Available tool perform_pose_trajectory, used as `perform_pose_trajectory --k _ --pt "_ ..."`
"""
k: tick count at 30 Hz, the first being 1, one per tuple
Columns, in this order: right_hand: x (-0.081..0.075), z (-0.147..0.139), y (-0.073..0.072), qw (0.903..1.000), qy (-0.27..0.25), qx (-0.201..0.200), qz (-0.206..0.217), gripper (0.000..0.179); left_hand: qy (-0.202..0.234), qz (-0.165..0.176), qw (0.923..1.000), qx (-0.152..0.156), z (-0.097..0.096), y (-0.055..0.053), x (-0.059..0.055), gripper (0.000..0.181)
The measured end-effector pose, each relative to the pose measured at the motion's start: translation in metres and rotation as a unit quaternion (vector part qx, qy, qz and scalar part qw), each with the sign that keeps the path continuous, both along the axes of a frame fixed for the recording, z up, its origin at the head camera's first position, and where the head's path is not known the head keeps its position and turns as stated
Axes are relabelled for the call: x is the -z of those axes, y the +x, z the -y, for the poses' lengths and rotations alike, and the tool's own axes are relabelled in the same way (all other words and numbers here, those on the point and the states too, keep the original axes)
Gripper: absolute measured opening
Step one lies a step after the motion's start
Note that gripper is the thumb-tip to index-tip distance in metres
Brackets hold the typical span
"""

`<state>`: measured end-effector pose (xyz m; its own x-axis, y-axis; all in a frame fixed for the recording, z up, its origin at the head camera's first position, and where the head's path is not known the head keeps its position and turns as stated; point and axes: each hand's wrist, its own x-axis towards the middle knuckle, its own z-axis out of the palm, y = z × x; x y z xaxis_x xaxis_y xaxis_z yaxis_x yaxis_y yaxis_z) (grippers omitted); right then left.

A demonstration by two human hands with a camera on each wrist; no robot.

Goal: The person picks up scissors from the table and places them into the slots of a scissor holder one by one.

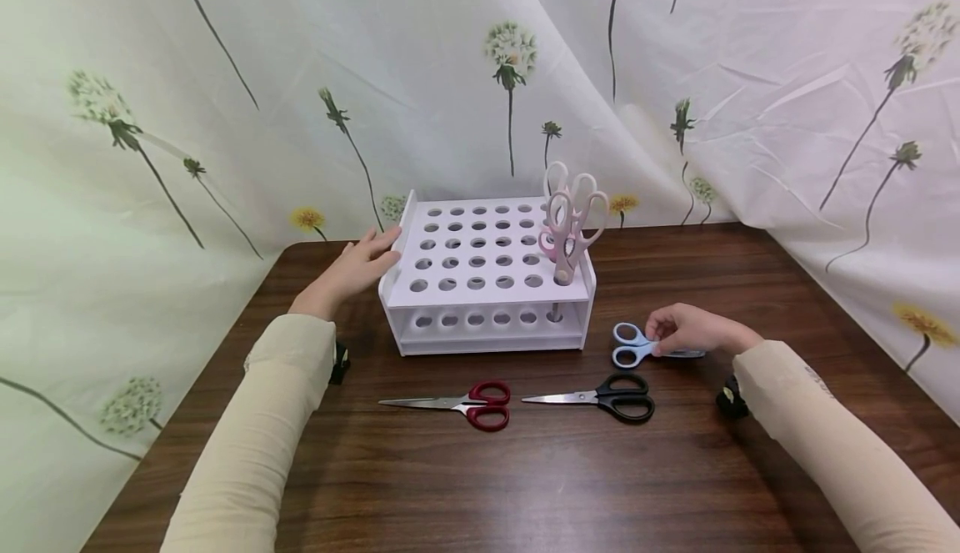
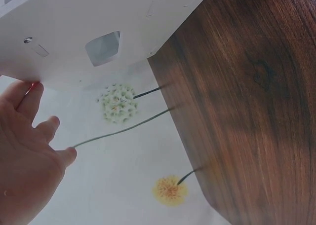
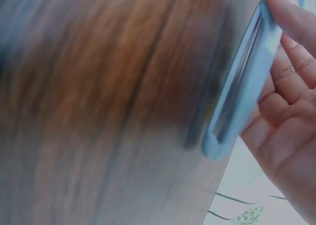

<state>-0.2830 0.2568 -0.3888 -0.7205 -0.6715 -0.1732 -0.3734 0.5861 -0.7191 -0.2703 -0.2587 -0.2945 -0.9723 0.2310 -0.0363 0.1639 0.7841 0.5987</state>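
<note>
On the table stands a white rack (image 1: 491, 298) with rows of round holes. Fingertips of my left hand (image 1: 356, 265) touch its left side panel, the fingers fairly straight; the left wrist view shows them against the panel's edge. To the right of the rack, my right hand (image 1: 693, 328) pinches light blue scissors (image 1: 642, 343) near the middle, rings pointing left. In the right wrist view the scissors' pale blue blade cover (image 3: 254, 79) slants close above the wood. Several pale pink scissors (image 1: 566, 257) stand handles up in the rack's right column.
Red-handled scissors (image 1: 467, 404) lie in front of the rack, blades pointing left. Black-handled scissors (image 1: 600, 395) lie to their right, also pointing left. Behind the brown wooden table (image 1: 450, 486) hangs a white cloth (image 1: 435, 119) with a dandelion print.
</note>
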Motion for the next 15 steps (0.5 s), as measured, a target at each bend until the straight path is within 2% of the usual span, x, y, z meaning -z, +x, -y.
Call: perform_pose_trajectory --k 10,15 --pt "-0.013 0.006 0.005 0.9996 -0.026 -0.007 0.002 0.017 0.0 0.009 0.9999 -0.013 -0.001 0.001 -0.001 0.061" --pt "-0.018 0.012 0.007 0.9987 -0.035 -0.037 0.001 0.015 0.001 0.011 0.9998 -0.015 -0.001 0.002 0.0 0.061"
